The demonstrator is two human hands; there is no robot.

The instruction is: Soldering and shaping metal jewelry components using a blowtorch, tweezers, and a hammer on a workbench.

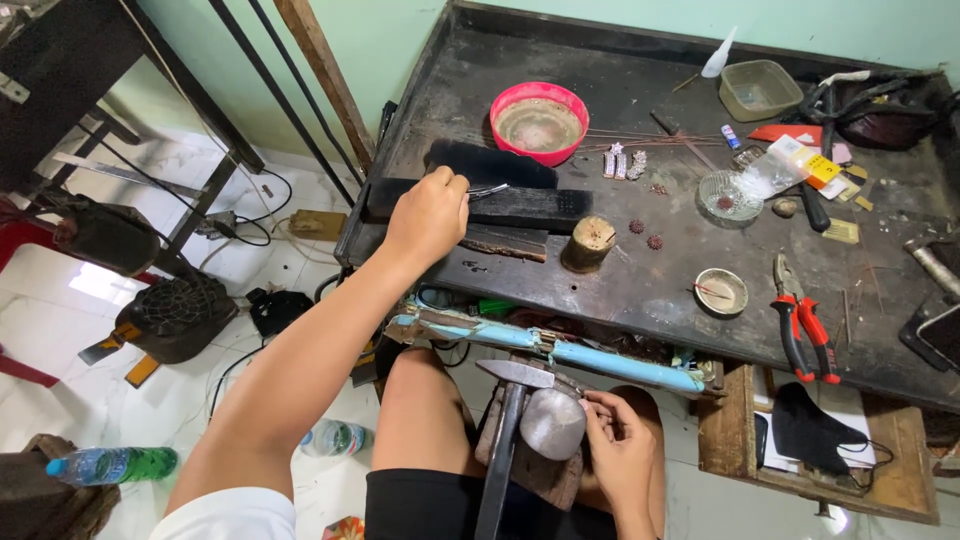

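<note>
Right hand (618, 450) pinching a small piece at the steel anvil (552, 422); left hand (428, 215) — gripping tweezers (487, 189) — on the workbench (560, 290)

Dark workbench (560, 280), pink bowl (539, 122), red pliers (803, 320), wooden stump (588, 243)

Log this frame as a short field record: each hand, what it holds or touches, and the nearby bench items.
left hand: extended over the dark workbench, grip on thin metal tweezers
right hand: low by the lap, fingers at the rounded steel anvil block
hammer: resting against the block, not held
nearby: pink plastic bowl, short wooden stump, red-handled pliers
</note>
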